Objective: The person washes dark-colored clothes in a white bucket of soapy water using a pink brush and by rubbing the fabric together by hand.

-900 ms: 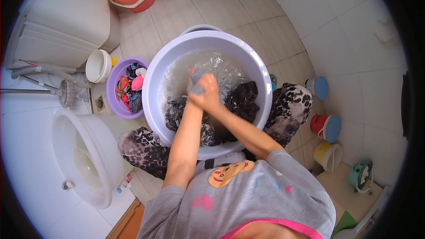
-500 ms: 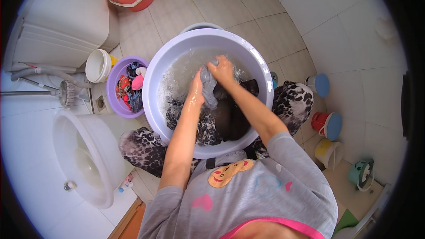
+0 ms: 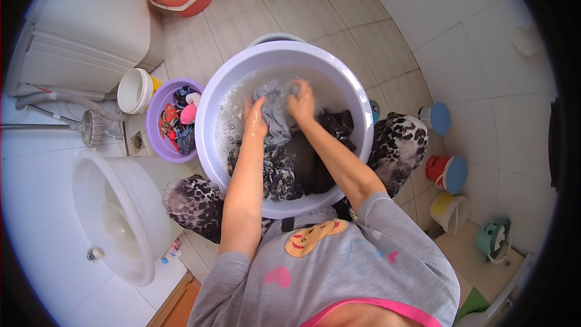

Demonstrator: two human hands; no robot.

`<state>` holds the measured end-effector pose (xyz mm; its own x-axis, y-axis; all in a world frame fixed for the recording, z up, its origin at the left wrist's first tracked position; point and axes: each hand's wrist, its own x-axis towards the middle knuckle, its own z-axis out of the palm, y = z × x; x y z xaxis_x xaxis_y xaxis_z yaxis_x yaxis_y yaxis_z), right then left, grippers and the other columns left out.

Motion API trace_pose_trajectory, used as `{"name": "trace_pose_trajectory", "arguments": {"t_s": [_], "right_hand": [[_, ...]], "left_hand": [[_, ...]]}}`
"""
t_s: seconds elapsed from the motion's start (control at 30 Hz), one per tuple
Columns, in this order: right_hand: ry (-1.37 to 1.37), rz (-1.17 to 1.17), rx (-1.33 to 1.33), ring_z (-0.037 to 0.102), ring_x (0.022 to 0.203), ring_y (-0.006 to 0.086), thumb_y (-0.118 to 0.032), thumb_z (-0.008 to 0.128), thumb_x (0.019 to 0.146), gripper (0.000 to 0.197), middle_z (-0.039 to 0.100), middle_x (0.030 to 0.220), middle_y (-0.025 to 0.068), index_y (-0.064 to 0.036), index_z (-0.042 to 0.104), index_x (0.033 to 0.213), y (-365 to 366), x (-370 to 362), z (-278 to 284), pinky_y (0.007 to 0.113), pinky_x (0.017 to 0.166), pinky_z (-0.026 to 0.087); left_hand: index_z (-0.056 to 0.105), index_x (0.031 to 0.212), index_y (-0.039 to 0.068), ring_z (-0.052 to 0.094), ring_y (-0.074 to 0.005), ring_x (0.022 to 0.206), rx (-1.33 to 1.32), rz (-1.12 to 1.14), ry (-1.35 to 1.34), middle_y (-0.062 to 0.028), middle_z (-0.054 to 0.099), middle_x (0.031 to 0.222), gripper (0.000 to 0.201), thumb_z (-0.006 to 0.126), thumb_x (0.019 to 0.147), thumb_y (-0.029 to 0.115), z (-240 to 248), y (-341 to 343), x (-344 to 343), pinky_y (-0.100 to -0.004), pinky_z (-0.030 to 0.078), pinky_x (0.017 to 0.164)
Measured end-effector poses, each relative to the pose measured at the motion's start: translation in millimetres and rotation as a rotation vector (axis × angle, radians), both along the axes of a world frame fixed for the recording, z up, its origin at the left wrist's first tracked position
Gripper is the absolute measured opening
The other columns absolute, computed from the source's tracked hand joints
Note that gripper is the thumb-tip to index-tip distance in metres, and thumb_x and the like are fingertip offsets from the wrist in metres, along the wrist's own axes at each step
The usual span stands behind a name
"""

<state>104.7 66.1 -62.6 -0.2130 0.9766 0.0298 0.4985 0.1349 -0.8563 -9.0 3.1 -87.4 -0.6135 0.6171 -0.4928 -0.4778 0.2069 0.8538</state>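
Note:
A wide lavender basin (image 3: 209, 109) of sudsy water stands between my knees. In its far half lies a wet grey cloth (image 3: 278, 126), partly in the water. My left hand (image 3: 255, 120) is at the cloth's left edge, thumb and fingers apart. On the cloth's right side my right hand (image 3: 301, 106) grips it with bent fingers, slightly smeared by motion. Nearer to me, a black-and-white patterned garment (image 3: 279, 175) and a dark brown-black garment (image 3: 313, 166) soak in the same basin. Suds and water hide parts of the cloth.
Left of the basin stands a small purple basin (image 3: 151, 124) of mixed clothes, with a white bucket (image 3: 128, 92) behind it. A large white tub (image 3: 145, 230) is near left. Lidded buckets, one red and blue (image 3: 449, 172), line the right wall. A coral bucket (image 3: 196, 3) stands far left.
My hands have moved apart; the left has shifted left and the right slightly nearer to me. The grey cloth now spreads wider between them, further left.

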Motion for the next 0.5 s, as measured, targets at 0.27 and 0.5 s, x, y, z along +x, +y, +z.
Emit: {"name": "trace_pose_trajectory", "arguments": {"t_s": [0.27,0.5], "right_hand": [[0.091,0.484,0.438,0.051,0.078,0.0276,-0.012,0.061,0.055,0.034,0.05,0.082,0.0119,-0.0082,0.057,0.088,-60,8,74,0.038,0.068,0.042],[0.426,0.225,0.24,0.048,0.076,0.0279,-0.017,0.065,0.051,0.02,0.049,0.076,0.0121,-0.0064,0.055,0.065,-39,-11,49,0.035,0.07,0.04]], "left_hand": [[0.042,0.113,0.007,0.05,-0.022,0.097,0.371,-0.116,-0.494,-0.0098,0.05,0.108,0.039,0.042,0.084,0.034,39,1,27,-0.0357,0.042,0.083],[0.048,0.103,0.008,0.051,-0.017,0.09,0.657,-0.333,-0.657,-0.0057,0.053,0.098,0.035,0.042,0.084,0.037,-11,-7,27,-0.0313,0.042,0.079]]}}
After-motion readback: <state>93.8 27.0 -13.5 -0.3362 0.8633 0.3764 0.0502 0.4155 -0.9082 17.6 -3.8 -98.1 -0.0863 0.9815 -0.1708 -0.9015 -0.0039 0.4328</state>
